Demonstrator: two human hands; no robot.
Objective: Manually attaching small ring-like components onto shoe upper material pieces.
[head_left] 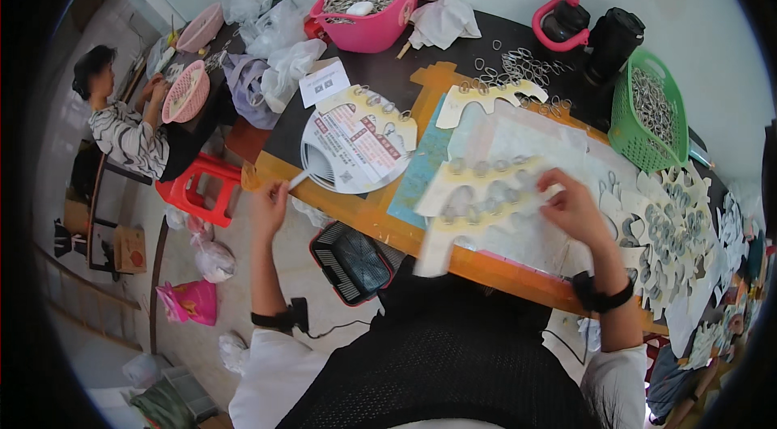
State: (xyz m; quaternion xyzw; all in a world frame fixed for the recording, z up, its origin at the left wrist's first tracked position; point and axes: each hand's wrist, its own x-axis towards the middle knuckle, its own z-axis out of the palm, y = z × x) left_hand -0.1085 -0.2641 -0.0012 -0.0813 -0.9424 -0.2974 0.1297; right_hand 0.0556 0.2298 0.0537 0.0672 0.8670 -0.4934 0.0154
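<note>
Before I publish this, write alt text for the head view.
A person's left fingers hold the handle of a white fan; the right fingers are beside blurred cream cutouts. A pink basket and a green basket of metal rings stand on the dark table.

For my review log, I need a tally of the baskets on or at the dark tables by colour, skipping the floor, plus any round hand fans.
Bright pink basket: 1
Pale pink baskets: 2
Green basket: 1
Round hand fan: 1
Total: 5
</note>
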